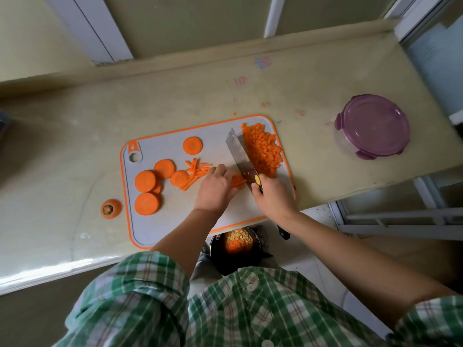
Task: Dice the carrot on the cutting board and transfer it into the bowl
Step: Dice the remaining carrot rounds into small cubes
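Gripping the dark handle of one big knife (239,156), the right hand (273,196) is curling tight round it. The wide blade is lying tilted across the cutting board (150,151). The left hand (216,189) is holding down a small bunch of carrot sticks (238,182) just left of the blade, with its fingers bending over them. The hand is hiding most of that bunch.

One board is lying on the counter (250,96). On its left part I am counting six carrot rounds (147,203), I think. Five are showing well, and one is only peeking out from under another. Near the middle, thin carrot strips (195,171) are lying in a loose heap, too jumbled to count. At the far right of the board, one big pile of diced carrot (261,149) is sitting just beside the blade.

One carrot top (111,208) is sitting on the counter, just left of the board. One round container (373,126) with a purple lid on it is standing well off to the right.

Below the near edge of the counter, one dark bowl (220,259) is showing, with orange and pale bits lying inside. The board's edge and the checked shirt (250,309) are cutting off parts of it.
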Tool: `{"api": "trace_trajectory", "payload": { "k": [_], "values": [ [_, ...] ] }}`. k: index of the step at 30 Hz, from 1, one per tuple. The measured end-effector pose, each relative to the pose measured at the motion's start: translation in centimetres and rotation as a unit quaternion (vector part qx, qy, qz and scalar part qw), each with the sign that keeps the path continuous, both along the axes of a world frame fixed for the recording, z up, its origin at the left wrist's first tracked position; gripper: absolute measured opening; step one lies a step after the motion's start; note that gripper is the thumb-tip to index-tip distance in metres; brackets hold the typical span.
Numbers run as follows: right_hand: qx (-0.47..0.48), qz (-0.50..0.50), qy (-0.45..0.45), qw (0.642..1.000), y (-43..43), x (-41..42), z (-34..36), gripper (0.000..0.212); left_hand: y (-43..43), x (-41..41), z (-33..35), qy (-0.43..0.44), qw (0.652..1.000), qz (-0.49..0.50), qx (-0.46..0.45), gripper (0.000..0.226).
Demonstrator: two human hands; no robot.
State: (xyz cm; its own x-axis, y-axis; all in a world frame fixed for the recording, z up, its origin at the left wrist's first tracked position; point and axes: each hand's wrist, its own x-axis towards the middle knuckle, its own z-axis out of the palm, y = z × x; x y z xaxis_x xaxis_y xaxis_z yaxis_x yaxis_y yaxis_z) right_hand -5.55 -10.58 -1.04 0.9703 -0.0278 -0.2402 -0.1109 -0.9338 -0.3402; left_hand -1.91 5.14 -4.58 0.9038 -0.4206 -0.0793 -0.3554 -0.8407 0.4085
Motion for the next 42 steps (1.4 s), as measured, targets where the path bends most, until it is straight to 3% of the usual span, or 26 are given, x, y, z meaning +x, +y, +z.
{"api": "trace_trajectory", "payload": {
  "k": [5, 20, 30, 35, 42],
  "values": [
    [0.024, -0.019, -0.005, 1.000, -0.8, 0.9, 0.7, 0.020, -0.1, -0.1, 0.5, 0.014, 1.000, 0.021, -0.019, 0.043],
    [0.000, 0.012, 0.020, 1.000, 0.4, 0.2, 1.1, 0.020, -0.8, 0.0, -0.2, 0.012, 0.998, 0.059, -0.010, 0.011],
    [0.024, -0.005, -0.003, 1.000, 0.9, -0.2, 0.0, 0.018, -0.7, 0.1, -0.3, 0.016, 0.998, 0.049, -0.033, 0.015],
    [0.014, 0.001, -0.013, 1.000, 0.5, 0.3, 1.2, 0.019, -0.4, -0.1, -0.3, -0.004, 0.999, 0.044, -0.030, 0.030],
    [0.013, 0.020, 0.015, 1.000, 0.7, 0.2, 1.3, 0.015, -0.5, -0.1, -0.4, -0.016, 0.999, 0.040, -0.015, 0.014]
  ]
}}
